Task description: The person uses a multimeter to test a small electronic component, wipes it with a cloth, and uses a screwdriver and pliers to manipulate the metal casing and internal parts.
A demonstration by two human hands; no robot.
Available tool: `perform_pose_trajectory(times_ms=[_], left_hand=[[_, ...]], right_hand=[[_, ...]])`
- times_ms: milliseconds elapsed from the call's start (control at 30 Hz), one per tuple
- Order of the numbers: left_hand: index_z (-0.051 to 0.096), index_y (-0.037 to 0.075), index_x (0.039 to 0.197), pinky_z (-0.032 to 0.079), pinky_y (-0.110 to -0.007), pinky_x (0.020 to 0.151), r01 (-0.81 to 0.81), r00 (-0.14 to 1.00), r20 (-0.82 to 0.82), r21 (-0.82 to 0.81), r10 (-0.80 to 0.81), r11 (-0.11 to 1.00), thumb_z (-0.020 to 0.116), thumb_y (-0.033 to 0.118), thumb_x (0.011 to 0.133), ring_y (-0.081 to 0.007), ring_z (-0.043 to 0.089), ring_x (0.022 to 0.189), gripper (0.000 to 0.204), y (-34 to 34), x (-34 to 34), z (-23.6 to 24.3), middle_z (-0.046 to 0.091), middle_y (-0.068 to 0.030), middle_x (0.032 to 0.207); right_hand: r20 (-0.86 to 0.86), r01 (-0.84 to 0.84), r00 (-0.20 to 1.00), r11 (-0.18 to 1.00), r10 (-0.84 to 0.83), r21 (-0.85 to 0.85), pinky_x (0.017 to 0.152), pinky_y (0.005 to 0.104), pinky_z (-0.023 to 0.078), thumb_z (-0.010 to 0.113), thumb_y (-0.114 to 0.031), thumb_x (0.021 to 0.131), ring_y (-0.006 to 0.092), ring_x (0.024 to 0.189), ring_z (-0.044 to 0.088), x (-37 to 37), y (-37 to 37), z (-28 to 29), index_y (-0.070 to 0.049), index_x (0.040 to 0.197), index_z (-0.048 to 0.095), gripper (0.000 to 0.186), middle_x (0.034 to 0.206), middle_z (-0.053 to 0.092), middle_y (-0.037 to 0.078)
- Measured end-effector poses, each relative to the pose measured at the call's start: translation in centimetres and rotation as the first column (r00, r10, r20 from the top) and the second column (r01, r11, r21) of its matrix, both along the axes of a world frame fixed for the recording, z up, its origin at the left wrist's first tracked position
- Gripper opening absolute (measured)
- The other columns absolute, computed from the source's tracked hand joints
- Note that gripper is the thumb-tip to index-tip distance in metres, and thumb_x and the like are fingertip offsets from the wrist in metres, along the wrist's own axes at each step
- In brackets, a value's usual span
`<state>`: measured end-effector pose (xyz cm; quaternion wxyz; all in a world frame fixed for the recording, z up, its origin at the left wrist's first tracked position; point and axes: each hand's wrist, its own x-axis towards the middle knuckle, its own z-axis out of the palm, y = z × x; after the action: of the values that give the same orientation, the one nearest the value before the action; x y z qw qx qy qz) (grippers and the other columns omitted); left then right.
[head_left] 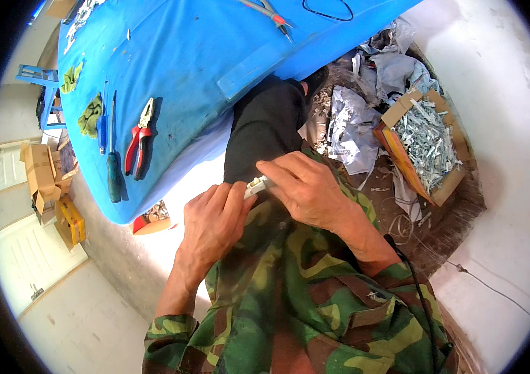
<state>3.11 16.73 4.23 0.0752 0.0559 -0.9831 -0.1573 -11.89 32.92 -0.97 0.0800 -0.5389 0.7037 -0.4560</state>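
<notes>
A small white plastic piece [256, 186], somewhat like a connector, is held above my lap. The fingers and thumb of my left hand [214, 215] close around its left end. My right hand [310, 192] pinches the other end, with its index finger stretched along the top. My fingers cover much of the piece, so its exact kind is unclear. On the blue cloth ahead lie red-handled pliers [135, 151], a screwdriver with a dark green handle [113, 177] and a slim blue-handled tool [101, 133], all apart from my hands.
The blue-covered table [184, 75] bears green rags [90, 116], red-tipped probes [279, 20] and a black cable [332, 17]. At right stand grey plastic bags [351, 128] and a carton of thin silvery pieces [426, 144]. Cardboard boxes [40, 171] and a blue stool [38, 76] are at left.
</notes>
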Motion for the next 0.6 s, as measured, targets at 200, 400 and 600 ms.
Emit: perform_pose_trajectory(times_ms=[200,400,600], left_hand=[[0.064,0.006,0.103,0.050,-0.039,0.054,-0.055,0.996,0.067,-0.070,0.059,0.996,0.075,0.024,0.094,-0.0256,0.065,0.062,0.023,-0.6,0.2,-0.4,0.060,-0.0056,0.070],[0.062,0.006,0.094,0.050,-0.040,0.053,-0.114,0.987,0.108,-0.043,0.118,0.993,0.073,0.023,0.096,-0.0277,0.065,0.059,0.021,-1.5,0.7,-1.2,0.062,-0.0080,0.067],[0.055,0.007,0.083,0.047,-0.041,0.050,-0.120,0.989,0.088,-0.029,0.122,0.992,0.074,0.022,0.096,-0.0288,0.064,0.057,0.027,-2.0,0.9,-2.9,0.062,-0.0077,0.065]], right_hand=[[-0.078,-0.002,0.997,0.999,-0.002,-0.042,0.076,0.0401,0.054,0.077,-0.009,0.084,0.0298,0.089,0.062,0.2,-1.6,-1.3,-0.004,0.110,0.063,0.030,0.095,0.060,0.009],[-0.089,-0.073,0.994,0.997,0.070,-0.029,0.075,0.0407,0.054,0.080,-0.011,0.082,0.0300,0.088,0.061,0.2,-2.9,-2.9,-0.005,0.111,0.061,0.036,0.093,0.058,0.009],[-0.041,-0.075,0.996,0.996,0.073,-0.049,0.075,0.0411,0.054,0.081,-0.012,0.081,0.0305,0.087,0.060,0.2,-3.5,-4.0,-0.003,0.113,0.061,0.038,0.093,0.058,0.010]])
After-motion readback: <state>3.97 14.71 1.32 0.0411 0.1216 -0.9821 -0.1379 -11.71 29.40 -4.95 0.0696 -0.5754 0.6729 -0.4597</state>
